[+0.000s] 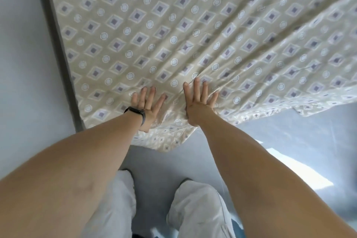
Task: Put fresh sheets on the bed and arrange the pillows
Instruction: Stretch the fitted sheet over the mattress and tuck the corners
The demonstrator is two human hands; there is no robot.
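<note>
Head view, looking down over the bed's near edge. Far left: pale wall (23,54), then one dark strip (58,44) running along the bed's left side, possibly the bed frame or bare mattress edge; the blur does not let me tell which.

One sheet (193,25), beige with purple squares and white rings, lies spread over the bed. Smooth on its left half; long creases fan toward the upper right. Its near edge hangs over the bed side, and its right part drapes lower over the grey floor (289,141).

Two hands, both on the sheet near the near edge, just beside each other but apart. Left hand (147,105): fingers straight and spread, palm pressed flat on the cloth; one black wristband (138,113) on that wrist. Right hand (200,102): fingers straight, pressed flat; fabric bunches in folds at its fingertips and along its thumb side.

Below: two legs in light trousers (193,208), standing on the floor. One bright sun patch (301,168) at right.
</note>
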